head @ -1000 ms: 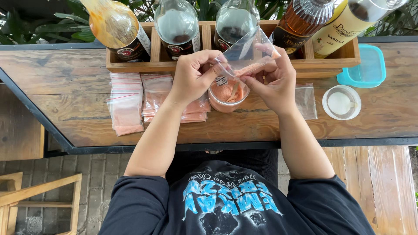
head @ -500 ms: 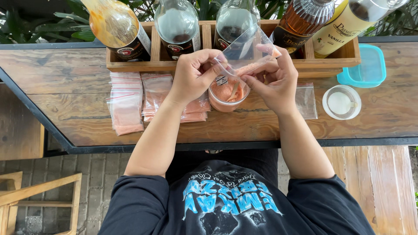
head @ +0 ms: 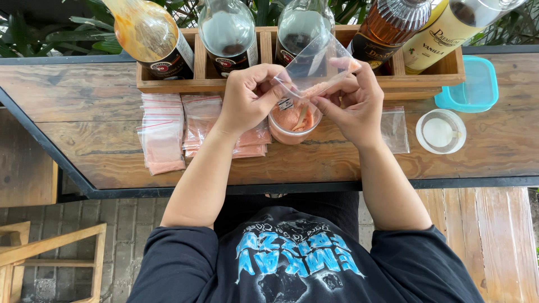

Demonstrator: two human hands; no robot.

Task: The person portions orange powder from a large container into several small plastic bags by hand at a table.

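My left hand (head: 250,95) and my right hand (head: 351,101) both pinch a small clear zip bag (head: 317,64) by its lower edge, held up over a clear cup (head: 293,124) of pinkish-orange powder with a wooden stick in it. The bag stands upright above the cup, in front of the bottles, with some pink powder in its lower part. The cup rests on the wooden table (head: 101,132) between my hands.
A wooden crate (head: 438,73) holds several syrup bottles (head: 149,33) at the table's far side. Stacks of filled pink bags (head: 163,132) lie left of the cup. An empty bag (head: 396,129), a round lid (head: 441,132) and a teal container (head: 469,87) sit to the right.
Both hands have shifted slightly on the bag's edge; the bag stays above the cup.
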